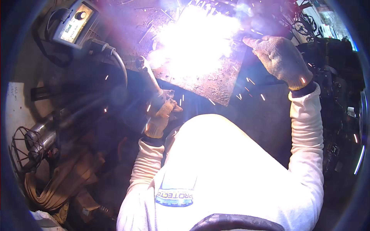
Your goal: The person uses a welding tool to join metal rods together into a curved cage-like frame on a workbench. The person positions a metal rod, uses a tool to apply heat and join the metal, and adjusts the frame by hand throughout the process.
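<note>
Wire cage [25, 149] at left, silver cylinder [47, 140] against it — brown folded cloth [61, 179] below.

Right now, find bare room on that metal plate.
The metal plate looks bare at its near corner, below glare, between left hand and right hand; sparks fly nearby. Thin rods crowd its upper left; glare hides the middle.

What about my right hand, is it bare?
No, a tan knitted glove covers the right hand down to the wrist.
</note>
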The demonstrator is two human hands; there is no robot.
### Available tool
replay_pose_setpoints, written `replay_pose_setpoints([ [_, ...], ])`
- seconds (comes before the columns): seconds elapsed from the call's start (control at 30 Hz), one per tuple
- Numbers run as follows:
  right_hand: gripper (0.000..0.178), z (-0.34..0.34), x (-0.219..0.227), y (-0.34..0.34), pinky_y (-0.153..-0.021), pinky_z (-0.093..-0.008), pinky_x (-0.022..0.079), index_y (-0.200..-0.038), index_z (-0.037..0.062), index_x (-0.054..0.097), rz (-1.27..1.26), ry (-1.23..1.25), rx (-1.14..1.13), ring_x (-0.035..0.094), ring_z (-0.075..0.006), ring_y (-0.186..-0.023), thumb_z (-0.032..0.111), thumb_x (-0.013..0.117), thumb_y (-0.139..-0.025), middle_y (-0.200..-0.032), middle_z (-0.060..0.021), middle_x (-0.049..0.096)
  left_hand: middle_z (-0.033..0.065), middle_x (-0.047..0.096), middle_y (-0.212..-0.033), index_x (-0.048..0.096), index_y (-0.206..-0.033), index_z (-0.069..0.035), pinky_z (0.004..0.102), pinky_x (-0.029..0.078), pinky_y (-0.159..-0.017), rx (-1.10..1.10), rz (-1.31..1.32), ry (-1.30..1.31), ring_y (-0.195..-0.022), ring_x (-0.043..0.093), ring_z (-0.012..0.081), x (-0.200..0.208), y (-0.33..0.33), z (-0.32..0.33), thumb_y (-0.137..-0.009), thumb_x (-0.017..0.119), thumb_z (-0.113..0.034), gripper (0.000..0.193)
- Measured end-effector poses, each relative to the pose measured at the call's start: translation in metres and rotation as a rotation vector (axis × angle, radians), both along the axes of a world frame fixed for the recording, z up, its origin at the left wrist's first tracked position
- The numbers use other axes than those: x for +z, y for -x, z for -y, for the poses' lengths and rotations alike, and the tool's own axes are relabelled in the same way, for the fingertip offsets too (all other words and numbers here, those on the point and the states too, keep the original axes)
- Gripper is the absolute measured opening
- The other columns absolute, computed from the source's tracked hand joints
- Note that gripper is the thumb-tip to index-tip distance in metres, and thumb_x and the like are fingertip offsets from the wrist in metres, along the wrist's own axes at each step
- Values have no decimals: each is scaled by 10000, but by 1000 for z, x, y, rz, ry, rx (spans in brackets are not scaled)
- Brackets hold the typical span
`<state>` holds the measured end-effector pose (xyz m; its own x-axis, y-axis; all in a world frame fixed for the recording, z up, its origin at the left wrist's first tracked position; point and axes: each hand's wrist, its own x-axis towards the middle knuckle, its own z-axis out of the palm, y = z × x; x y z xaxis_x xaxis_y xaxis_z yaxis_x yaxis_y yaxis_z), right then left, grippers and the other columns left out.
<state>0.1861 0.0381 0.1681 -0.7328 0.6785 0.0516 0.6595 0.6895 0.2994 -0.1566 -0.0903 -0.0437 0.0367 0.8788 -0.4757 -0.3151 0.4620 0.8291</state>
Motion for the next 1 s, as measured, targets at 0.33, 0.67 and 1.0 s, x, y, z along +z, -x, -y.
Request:
replay_pose_setpoints([
  [0.33,330,5,-9,-20,-854,-332,536,-1305,87,652,365,-182,20,652,-236,-1015,76,636,-975,-1179,-86,692,37,612,-895,563,-1205,-44,344,588,-655,-50,231,90,-752,661,148,5,9,-7,-966,642,-51,252],
  [0.67,372,-7,-35,-30,-762,-357,539,-1303,146,689,-70,-73,46,662,-226,-891,121,662,-933,-984,-53,680,64,628,-969,610,-1157,-41,362,564,-733,-125,-384,-411,-825,655,179,0,16,-7,-918,697,-99,262],
  [1.0,344,-1,-8,1,-618,-355,536,-1268,229,727,-229,177,-139,663,-236,-689,137,643,-947,-780,-68,658,90,652,-1027,667,-1087,-36,377,536,-815,-225,-669,-572,-882,652,212,-6,17,-10,-855,750,-136,266],
])
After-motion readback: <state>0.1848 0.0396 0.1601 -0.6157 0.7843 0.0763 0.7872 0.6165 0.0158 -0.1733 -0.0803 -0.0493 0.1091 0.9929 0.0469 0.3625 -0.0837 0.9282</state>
